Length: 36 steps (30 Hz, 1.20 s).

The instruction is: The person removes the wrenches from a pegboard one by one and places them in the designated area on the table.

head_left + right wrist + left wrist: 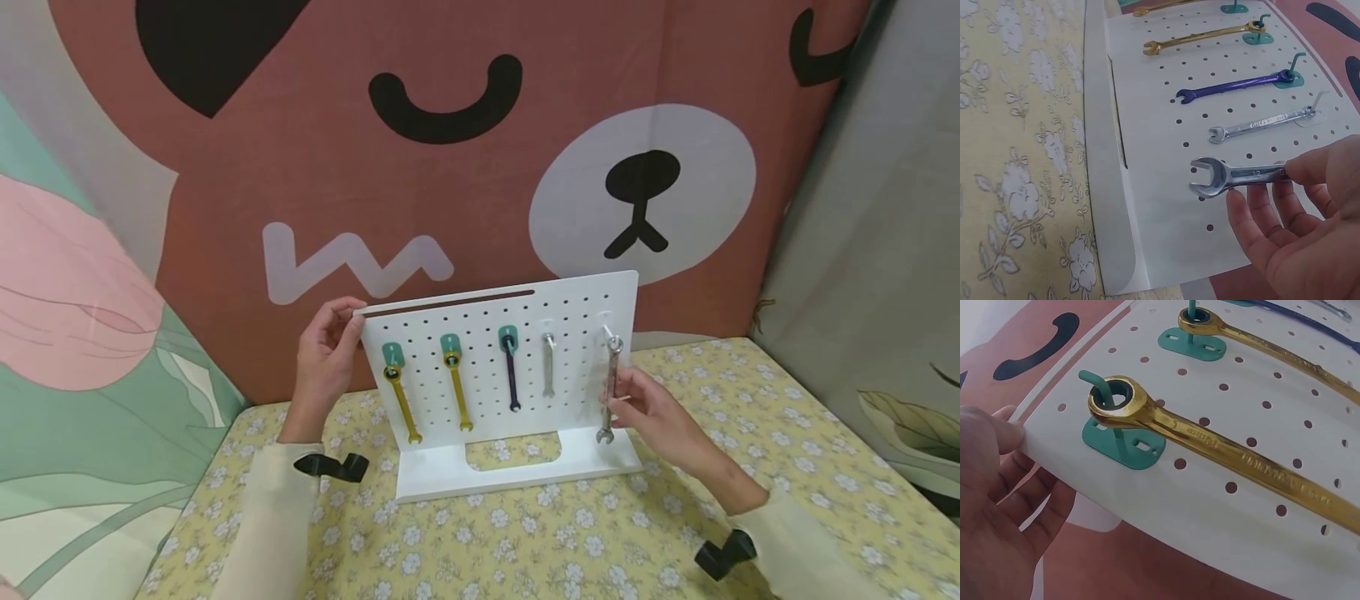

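Note:
My left hand [326,358] grips the upper left corner of a white pegboard [431,477], thumb in front and fingers behind. At the board's right side, my right hand [660,417] pinches a large silver combination wrench [1244,177] near its open end, which points down. This wrench's ring end sits right at a clear hook [606,321]. A smaller silver wrench [1266,125] hangs to its left, then a purple wrench [1235,89]. Two gold ratcheting wrenches [1235,450] hang at the left from green hooks [1132,447] through their rings.
The pegboard's base, with a wide cutout, stands on a yellow floral tablecloth [540,546]. Close behind hangs a cloth backdrop [480,200] with a brown bear print. Grey fabric [855,250] borders the table at right. Black mounts [723,554] are on both wrists.

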### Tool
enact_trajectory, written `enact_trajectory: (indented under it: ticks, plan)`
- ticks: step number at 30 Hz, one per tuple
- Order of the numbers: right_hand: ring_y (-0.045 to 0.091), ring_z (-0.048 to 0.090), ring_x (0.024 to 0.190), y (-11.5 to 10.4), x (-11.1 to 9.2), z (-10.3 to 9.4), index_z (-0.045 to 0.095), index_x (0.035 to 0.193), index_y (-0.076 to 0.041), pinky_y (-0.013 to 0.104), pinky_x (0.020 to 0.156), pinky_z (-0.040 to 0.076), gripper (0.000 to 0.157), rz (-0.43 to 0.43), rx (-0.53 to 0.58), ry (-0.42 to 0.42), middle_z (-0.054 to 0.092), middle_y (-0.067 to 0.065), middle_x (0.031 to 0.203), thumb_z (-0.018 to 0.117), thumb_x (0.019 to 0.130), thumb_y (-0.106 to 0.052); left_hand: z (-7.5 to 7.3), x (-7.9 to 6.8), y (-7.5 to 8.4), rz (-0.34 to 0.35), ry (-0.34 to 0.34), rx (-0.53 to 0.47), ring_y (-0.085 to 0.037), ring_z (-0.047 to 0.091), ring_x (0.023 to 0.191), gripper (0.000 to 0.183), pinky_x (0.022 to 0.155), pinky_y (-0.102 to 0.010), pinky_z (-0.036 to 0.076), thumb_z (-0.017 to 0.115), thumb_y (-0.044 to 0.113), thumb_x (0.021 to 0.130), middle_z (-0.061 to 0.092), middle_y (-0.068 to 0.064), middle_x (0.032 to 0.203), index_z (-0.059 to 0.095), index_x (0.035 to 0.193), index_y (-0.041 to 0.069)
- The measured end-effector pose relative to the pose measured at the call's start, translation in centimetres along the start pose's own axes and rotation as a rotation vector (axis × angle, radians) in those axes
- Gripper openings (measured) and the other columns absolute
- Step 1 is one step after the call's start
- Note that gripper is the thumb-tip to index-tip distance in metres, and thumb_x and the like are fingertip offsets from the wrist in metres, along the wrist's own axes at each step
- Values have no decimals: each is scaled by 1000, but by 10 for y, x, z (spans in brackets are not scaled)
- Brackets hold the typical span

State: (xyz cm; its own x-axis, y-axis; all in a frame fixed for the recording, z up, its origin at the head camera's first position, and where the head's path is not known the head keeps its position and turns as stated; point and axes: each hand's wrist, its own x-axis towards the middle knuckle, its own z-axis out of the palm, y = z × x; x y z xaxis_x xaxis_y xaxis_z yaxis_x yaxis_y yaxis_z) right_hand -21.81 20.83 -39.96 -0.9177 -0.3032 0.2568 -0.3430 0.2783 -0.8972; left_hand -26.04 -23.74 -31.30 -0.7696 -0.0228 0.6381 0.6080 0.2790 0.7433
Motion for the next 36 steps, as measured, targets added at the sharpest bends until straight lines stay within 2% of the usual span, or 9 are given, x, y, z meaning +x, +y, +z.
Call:
enact_trajectory:
  ticks: [9,15,23,29,36]
  plan:
    - [21,65,101,-5,-14,-5,44,139,2,37,80,58,36,3,9,-8,57,28,118,55,109,-13,1,-1,0,15,-4,-14,-17,61,85,25,73,-22,55,56,10,107,60,-15,104,60,129,-1]
    - [22,64,101,-11,-19,-9,37,150,-2,42,78,59,46,12,37,-22,57,26,120,55,108,-12,2,-1,-2,13,-9,-16,-18,62,87,26,74,-22,56,55,10,108,60,-15,105,60,130,-2]
    - [28,64,97,-23,-19,-12,23,161,-12,44,73,59,65,61,57,-21,59,20,113,56,105,-8,0,-1,-2,2,-10,-16,-18,63,89,27,75,-23,56,55,12,108,60,-15,102,60,131,0]
    - [33,64,92,-28,-18,-13,25,161,-15,46,71,59,66,100,89,-17,57,24,115,58,104,-8,2,-1,1,-1,-10,-20,-19,62,89,28,75,-23,55,55,13,108,58,-16,101,59,132,0]
    - [29,64,88,-34,-20,-16,25,160,-13,46,68,59,66,105,117,-25,52,27,118,57,103,-6,3,-2,1,-9,-1,-29,-20,61,88,27,75,-22,55,54,12,108,57,-17,101,59,132,-1]
